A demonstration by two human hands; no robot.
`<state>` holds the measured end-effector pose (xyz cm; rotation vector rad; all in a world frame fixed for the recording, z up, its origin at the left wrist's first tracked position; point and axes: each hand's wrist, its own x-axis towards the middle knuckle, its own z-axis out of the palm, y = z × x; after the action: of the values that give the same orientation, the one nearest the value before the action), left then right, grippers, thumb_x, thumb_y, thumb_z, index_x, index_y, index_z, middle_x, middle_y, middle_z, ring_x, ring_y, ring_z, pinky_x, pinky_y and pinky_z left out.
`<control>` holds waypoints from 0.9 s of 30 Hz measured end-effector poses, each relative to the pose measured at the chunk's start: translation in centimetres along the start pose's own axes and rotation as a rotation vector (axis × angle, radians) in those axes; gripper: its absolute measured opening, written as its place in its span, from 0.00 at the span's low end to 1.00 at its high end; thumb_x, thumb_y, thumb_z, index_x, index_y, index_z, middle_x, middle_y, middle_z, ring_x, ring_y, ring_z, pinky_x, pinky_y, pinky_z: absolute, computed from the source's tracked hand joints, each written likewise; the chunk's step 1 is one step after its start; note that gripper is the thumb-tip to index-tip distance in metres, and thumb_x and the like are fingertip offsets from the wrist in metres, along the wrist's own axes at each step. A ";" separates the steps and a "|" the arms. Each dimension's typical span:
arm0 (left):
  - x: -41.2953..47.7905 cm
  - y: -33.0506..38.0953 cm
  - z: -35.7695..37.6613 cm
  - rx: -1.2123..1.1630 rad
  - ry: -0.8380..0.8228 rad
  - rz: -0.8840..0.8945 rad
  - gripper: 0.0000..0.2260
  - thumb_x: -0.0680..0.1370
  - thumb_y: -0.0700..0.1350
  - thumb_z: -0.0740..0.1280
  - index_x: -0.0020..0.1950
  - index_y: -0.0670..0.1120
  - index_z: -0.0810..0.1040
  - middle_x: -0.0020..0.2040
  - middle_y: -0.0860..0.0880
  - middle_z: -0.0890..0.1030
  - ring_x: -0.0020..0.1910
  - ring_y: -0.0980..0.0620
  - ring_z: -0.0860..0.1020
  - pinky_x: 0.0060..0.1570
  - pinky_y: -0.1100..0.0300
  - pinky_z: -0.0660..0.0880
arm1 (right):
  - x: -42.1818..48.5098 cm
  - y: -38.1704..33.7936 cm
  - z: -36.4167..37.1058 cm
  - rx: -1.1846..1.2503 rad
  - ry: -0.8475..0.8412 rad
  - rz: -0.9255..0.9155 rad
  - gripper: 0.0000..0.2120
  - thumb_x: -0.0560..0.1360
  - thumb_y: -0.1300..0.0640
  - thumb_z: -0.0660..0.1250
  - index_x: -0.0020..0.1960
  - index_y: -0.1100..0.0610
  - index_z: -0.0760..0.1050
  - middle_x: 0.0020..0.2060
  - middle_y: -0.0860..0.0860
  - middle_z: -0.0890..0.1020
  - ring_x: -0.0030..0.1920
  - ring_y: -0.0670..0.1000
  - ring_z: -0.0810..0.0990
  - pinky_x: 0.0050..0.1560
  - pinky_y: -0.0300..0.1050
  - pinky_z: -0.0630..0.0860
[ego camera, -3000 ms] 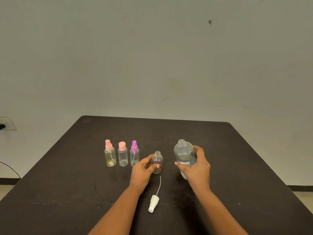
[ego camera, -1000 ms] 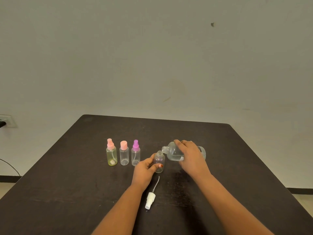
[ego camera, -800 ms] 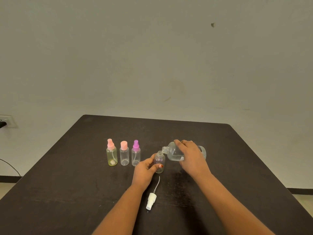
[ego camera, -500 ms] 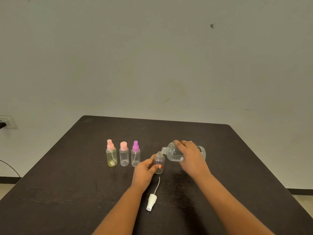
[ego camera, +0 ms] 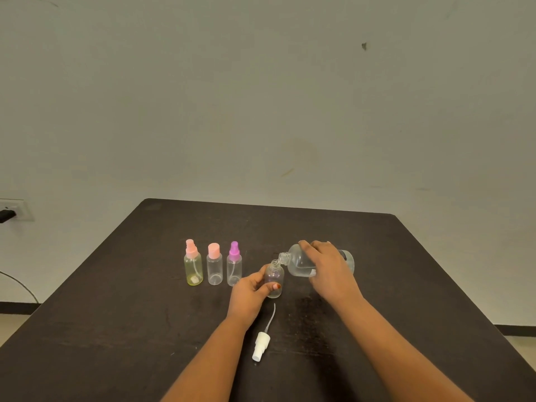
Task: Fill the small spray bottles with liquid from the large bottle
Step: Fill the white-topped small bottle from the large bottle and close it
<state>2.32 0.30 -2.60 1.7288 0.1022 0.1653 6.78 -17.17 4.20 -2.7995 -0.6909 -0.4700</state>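
liquid (ego camera: 300, 271) in large bottle (ego camera: 295, 259) tilted over small bottle (ego camera: 274, 281)

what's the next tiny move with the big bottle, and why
Probably tip the large clear plastic bottle a touch further. The right hand holds it nearly level, its mouth just above the neck of the small clear uncapped bottle that the left hand steadies upright; the fill level is unclear.

The table (ego camera: 116, 329) is matt blackish-brown, and the wall (ego camera: 261, 97) is pale grey-green with a few dark flecks. The yellow-tinted bottle (ego camera: 193, 271) has a pink sprayer, the pink-capped bottle (ego camera: 214, 269) is clear, and the purple-topped bottle (ego camera: 234, 268) is clear too. The open small bottle (ego camera: 275, 281) and the large bottle (ego camera: 298, 261) are colourless and see-through, and the loose spray head (ego camera: 261, 345) is white.
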 end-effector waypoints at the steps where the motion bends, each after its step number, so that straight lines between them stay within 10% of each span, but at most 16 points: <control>1: 0.0 -0.1 0.0 0.000 0.001 0.002 0.20 0.74 0.38 0.69 0.66 0.45 0.73 0.54 0.62 0.77 0.57 0.63 0.74 0.50 0.78 0.70 | 0.0 0.0 0.0 -0.001 -0.001 -0.002 0.31 0.73 0.64 0.65 0.73 0.51 0.61 0.64 0.52 0.72 0.65 0.52 0.67 0.71 0.46 0.58; 18: 0.3 -0.3 0.1 0.014 -0.010 -0.011 0.20 0.75 0.39 0.68 0.66 0.45 0.73 0.58 0.58 0.78 0.62 0.59 0.74 0.61 0.69 0.68 | 0.1 0.3 0.1 -0.010 0.013 -0.035 0.31 0.72 0.66 0.64 0.72 0.52 0.63 0.63 0.54 0.74 0.64 0.55 0.69 0.70 0.48 0.59; 27: 0.3 -0.2 0.2 -0.036 -0.008 -0.012 0.19 0.75 0.37 0.68 0.65 0.44 0.74 0.57 0.59 0.77 0.57 0.63 0.74 0.51 0.76 0.71 | 0.1 0.1 -0.1 -0.022 0.017 -0.038 0.30 0.72 0.65 0.64 0.72 0.52 0.62 0.63 0.53 0.73 0.64 0.54 0.68 0.70 0.47 0.59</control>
<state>2.64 0.22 -2.81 1.6921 0.1029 0.1504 6.88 -17.25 4.31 -2.8040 -0.7416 -0.5114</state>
